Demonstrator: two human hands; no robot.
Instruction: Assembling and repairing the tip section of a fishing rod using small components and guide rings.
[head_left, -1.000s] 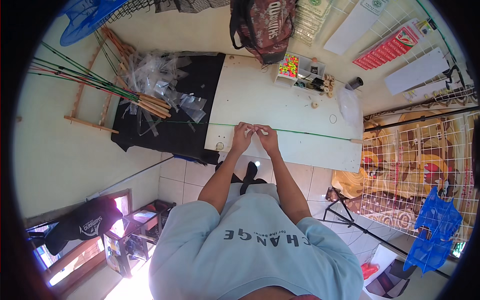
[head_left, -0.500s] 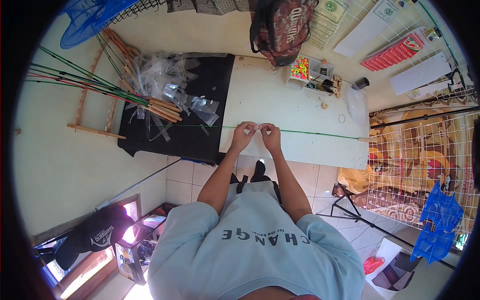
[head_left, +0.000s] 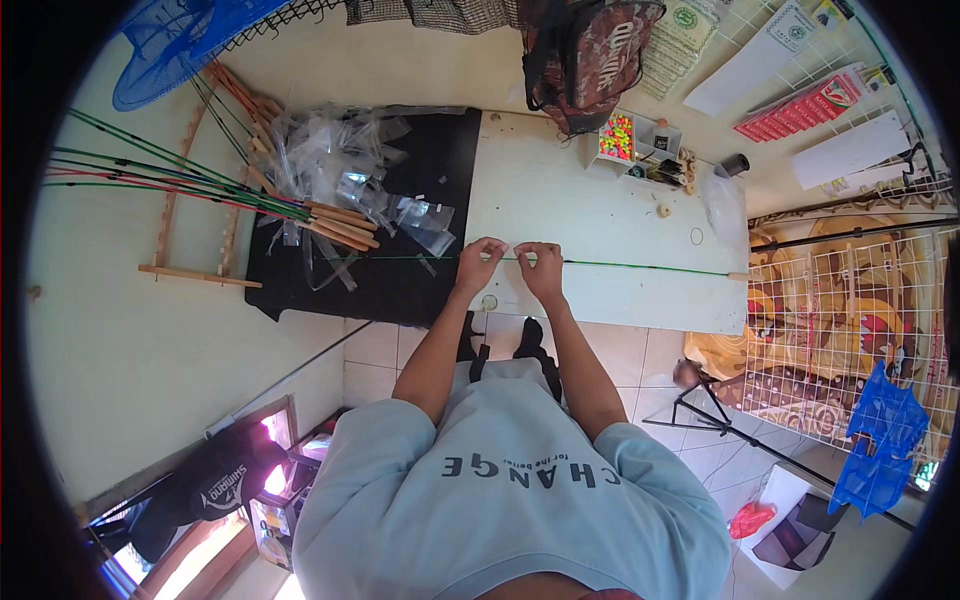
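A thin green fishing rod [head_left: 650, 266] lies crosswise over the table, its light wooden butt at the right end. My left hand [head_left: 482, 262] is at the rod's middle, thumb and forefinger pinched together. Close by on its right, my right hand [head_left: 542, 268] is pinched in the same way, also over the rod. A small gap separates the fingertips of the two hands. What they hold is too small to make out. Just below my left hand, a small pale ring-shaped thing [head_left: 489, 302] lies at the table's near edge.
On the black cloth [head_left: 400, 290] at left lie clear plastic sleeves [head_left: 335, 150] and several rods with wooden handles [head_left: 340, 228]. A box of bright beads [head_left: 617, 138] stands on the white tabletop [head_left: 600, 220] at the back. A wire grid [head_left: 850, 330] rises at right.
My hands have drawn slightly apart, and the left forearm has shifted, uncovering the ring-shaped thing. The whole view has moved a little; the rod still lies across the table.
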